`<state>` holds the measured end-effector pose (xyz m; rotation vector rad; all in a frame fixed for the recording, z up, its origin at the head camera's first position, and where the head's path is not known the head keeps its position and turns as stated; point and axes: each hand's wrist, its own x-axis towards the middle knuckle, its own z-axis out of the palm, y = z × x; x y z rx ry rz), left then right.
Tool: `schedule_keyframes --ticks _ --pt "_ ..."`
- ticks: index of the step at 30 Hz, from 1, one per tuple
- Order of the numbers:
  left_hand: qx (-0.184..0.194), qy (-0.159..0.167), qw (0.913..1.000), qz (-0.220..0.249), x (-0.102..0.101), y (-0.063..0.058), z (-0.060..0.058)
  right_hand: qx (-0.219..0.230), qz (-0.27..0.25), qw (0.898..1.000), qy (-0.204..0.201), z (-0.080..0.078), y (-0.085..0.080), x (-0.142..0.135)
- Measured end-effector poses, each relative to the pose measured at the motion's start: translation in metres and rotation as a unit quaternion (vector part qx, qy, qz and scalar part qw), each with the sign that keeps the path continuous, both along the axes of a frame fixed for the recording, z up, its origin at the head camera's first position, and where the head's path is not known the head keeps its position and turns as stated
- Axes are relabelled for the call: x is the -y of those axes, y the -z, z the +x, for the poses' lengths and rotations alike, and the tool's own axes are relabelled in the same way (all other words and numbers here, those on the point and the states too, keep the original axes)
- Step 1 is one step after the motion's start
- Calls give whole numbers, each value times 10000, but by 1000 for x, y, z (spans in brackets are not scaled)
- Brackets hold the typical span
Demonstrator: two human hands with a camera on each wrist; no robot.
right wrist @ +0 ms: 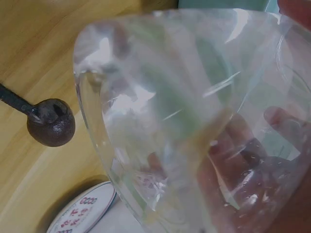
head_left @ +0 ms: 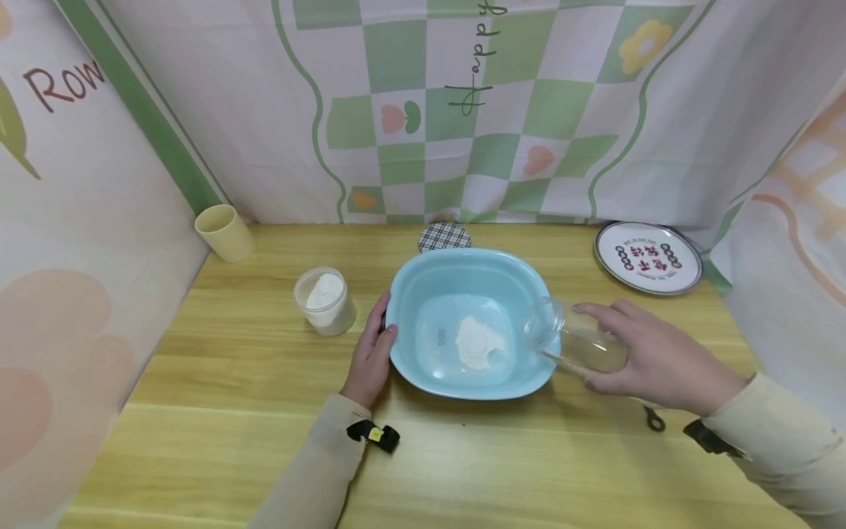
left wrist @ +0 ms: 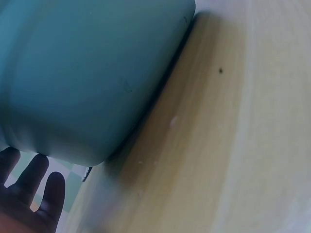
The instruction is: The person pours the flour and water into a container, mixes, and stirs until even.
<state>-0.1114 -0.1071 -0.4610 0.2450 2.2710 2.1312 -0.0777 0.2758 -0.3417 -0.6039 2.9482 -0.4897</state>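
Blue basin (head_left: 472, 273) is standing mid-table before us, holding a patch of white powder (head_left: 477, 342) and bearing a small grey marking (head_left: 441, 337) that we are finding too faint to read; our left hand (head_left: 371, 356) is resting against its left outer wall, fingers lying mostly straight; our right hand (head_left: 651, 356) is gripping a clear jar (head_left: 591, 347), tilting its mouth over the right rim; to the left, a powder tub (head_left: 327, 301) is standing near a beige cup (head_left: 226, 234); behind, a checked coaster (head_left: 444, 236) is peeking out; at the right, a plate (head_left: 651, 257) is displaying red Chinese characters, with lettering around them too small for us to read; below our right hand, a dark round-ended utensil (right wrist: 51, 124) is lying on the table (head_left: 218, 441); we are reading "Happy" sideways on the back cloth (head_left: 449, 81) and "Row" on the left cloth (head_left: 66, 220).
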Motion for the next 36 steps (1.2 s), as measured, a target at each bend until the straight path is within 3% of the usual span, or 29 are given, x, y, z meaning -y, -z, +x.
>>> schedule_keyframes --ticks 14,22,36 --pt "-118 32 9999 -66 1 1 -2 140 -594 9978 273 4 11 -10" --pt "-154 41 9999 -15 2 3 -2 116 -680 9967 421 0 20 -12" --pt "-97 22 10000 -4 2 3 -1 -30 -1541 9835 949 -5 35 -18"
